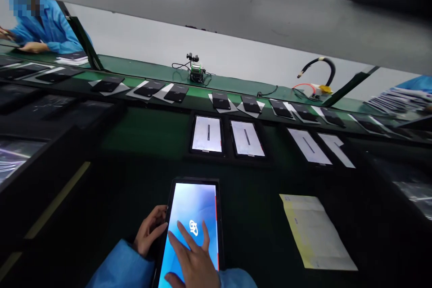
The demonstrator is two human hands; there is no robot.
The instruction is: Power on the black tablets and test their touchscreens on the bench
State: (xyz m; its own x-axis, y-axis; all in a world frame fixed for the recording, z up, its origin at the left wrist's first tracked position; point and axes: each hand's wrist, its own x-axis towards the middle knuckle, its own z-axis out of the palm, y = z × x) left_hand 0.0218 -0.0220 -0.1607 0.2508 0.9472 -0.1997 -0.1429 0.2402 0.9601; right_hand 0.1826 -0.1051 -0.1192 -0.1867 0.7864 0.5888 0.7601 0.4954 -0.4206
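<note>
Steadying and tapping the lit tablet on the dark green desk (256,216).

Black-framed tablet with glowing blue screen (194,229) lies flat, near edge, centre. My left hand (148,230) should keep bracing its left rim, grip loosely curled against it. Right hand (192,258) rests on the glass, grip spread apart, holding nothing; press lightly with fingertips only.

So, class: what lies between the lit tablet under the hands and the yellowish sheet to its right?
Head view: only bare dark bench surface between tablet and sheet.

Tablet (195,229) nearest, paper sheet (315,231) to its right, four lit tablets (207,134) behind.
</note>
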